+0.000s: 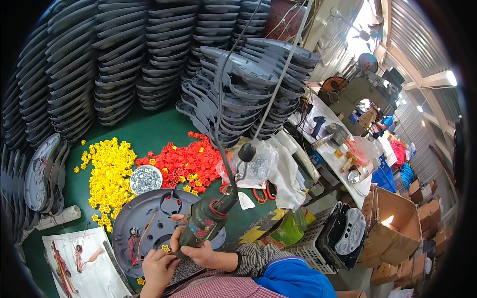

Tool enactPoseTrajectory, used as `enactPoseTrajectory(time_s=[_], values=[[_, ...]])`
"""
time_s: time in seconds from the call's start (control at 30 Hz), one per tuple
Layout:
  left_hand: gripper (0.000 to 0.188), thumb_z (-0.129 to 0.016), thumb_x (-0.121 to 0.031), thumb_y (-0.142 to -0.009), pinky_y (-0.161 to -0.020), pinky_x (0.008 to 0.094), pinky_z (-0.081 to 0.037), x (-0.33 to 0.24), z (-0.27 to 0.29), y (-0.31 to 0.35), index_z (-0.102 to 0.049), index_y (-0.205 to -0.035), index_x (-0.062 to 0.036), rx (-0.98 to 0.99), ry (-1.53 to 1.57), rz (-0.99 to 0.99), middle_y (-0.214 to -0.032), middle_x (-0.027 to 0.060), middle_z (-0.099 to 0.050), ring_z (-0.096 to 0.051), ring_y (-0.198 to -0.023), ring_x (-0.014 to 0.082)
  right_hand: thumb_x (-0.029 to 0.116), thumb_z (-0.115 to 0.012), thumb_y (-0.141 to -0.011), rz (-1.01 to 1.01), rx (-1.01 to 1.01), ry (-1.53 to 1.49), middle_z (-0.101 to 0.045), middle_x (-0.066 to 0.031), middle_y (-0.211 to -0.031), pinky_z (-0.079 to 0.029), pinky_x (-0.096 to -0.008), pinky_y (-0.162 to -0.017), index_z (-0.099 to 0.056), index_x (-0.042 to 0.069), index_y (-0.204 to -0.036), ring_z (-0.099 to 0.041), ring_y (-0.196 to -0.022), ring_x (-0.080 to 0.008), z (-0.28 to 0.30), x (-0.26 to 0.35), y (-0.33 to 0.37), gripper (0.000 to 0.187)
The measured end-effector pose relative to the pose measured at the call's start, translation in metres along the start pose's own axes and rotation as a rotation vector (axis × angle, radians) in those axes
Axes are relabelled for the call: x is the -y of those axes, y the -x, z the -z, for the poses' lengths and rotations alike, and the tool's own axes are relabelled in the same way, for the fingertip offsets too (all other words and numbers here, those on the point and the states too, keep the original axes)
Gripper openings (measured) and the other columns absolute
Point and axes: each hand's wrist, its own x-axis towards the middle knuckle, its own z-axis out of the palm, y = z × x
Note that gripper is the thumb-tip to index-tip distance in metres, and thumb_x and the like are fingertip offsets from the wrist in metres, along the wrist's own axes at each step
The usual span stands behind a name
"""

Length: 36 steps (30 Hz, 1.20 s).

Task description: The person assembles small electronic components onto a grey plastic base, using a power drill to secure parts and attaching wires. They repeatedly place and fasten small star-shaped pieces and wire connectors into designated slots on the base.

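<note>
My right hand (196, 248) is wrapped around a dark green electric screwdriver (202, 221) with stickers on its body, which hangs from a cable. Its tip is hidden behind my fingers. Close beside it, my left hand (158, 268) has its fingertips pinched together; what they hold is hidden. A yellow star-shaped piece (165, 248) shows right at those fingertips. Under and beyond both hands lies a round grey plastic housing (149, 221) with red and orange wires. Small metal screws (186, 269) lie just below my hands, partly covered.
Heaps of yellow stars (110, 171) and red stars (191, 161) flank a white bowl (160, 175) of small metal parts. Stacked grey housings (119, 59) wall off the back. Red-handled scissors (266, 192) and a plastic bag (256, 164) sit right; wires on paper (92, 275) lie left.
</note>
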Motion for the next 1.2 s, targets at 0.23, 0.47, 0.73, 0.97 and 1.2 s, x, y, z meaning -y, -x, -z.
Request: enactPoseTrajectory(time_s=[0.23, 0.47, 0.73, 0.97, 1.2], values=[[0.018, -0.081, -0.016, -0.065, -0.062, 0.0367, -0.045, 0.0, 0.005, 0.0, -0.071, -0.078, -0.0101, 0.044, -0.01, -0.02, -0.075, 0.0018, -0.061, -0.056, -0.069, 0.0244, 0.007, -0.068, -0.085, -0.029, -0.031, 0.028, -0.058, -0.0047, -0.09, -0.044, -0.0231, -0.071, -0.027, -0.001, -0.149, -0.053, -0.078, -0.0086, 0.006, 0.002, 0.001, 0.076], [0.018, -0.082, -0.016, -0.065, -0.061, 0.0379, -0.043, 0.0, 0.003, 0.0, -0.069, -0.075, -0.0078, 0.015, 0.014, -0.018, -0.074, 0.0044, -0.06, -0.054, -0.068, 0.0261, -0.001, -0.067, -0.083, -0.02, -0.013, 0.059, -0.058, -0.004, -0.092, -0.046, -0.0244, -0.074, -0.032, 0.0, -0.149, -0.054, -0.082, -0.0081, 0.004, 0.007, -0.001, 0.075], [0.018, -0.081, -0.018, -0.066, -0.061, 0.0376, -0.044, -0.004, 0.012, -0.003, -0.07, -0.077, -0.009, 0.059, 0.025, 0.007, -0.074, 0.0035, -0.06, -0.055, -0.069, 0.0256, 0.016, -0.073, -0.085, -0.069, -0.03, 0.113, -0.06, -0.0068, -0.09, -0.046, -0.0271, -0.078, -0.028, -0.002, -0.147, -0.057, -0.084, -0.0122, 0.004, 0.012, -0.003, 0.079], [0.02, -0.083, -0.016, -0.062, -0.06, 0.038, -0.043, 0.003, 0.004, -0.004, -0.071, -0.075, -0.008, -0.028, 0.042, -0.015, -0.073, 0.0039, -0.059, -0.054, -0.068, 0.0257, 0.0, -0.072, -0.082, -0.042, -0.069, 0.136, -0.061, -0.003, -0.096, -0.049, -0.0263, -0.076, -0.052, 0.002, -0.12, -0.058, -0.087, -0.0091, 0.015, 0.004, 0.005, 0.042], [0.02, -0.084, -0.01, -0.059, -0.061, 0.0378, -0.043, 0.009, 0.001, -0.003, -0.071, -0.073, -0.0074, -0.051, 0.073, 0.027, -0.074, 0.0047, -0.059, -0.055, -0.069, 0.0259, 0.003, -0.075, -0.082, -0.082, -0.108, 0.135, -0.06, -0.0019, -0.096, -0.05, -0.0266, -0.077, -0.053, 0.004, -0.113, -0.058, -0.085, -0.0089, 0.009, 0.011, 0.003, 0.038]])
